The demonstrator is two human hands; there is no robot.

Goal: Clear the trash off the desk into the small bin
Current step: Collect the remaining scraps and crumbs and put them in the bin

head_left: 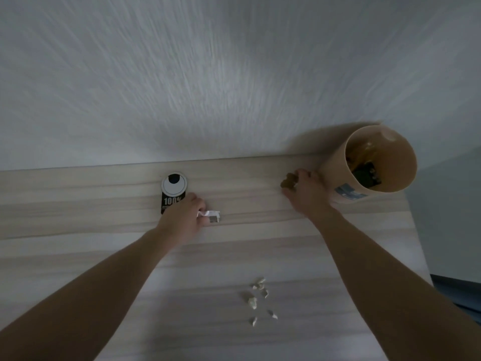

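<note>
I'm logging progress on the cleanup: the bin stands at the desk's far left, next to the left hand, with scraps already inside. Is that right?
Not quite. The head view shows the bin at the desk's far right, next to the right hand. It does already hold scraps.

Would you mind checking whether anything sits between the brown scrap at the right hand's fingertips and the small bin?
Nothing visible does. The right hand has the brown scrap at its fingertips, and the small bin stands just to its right by the wall, its mouth tilted towards the camera. Only bare desk lies between them.
</note>
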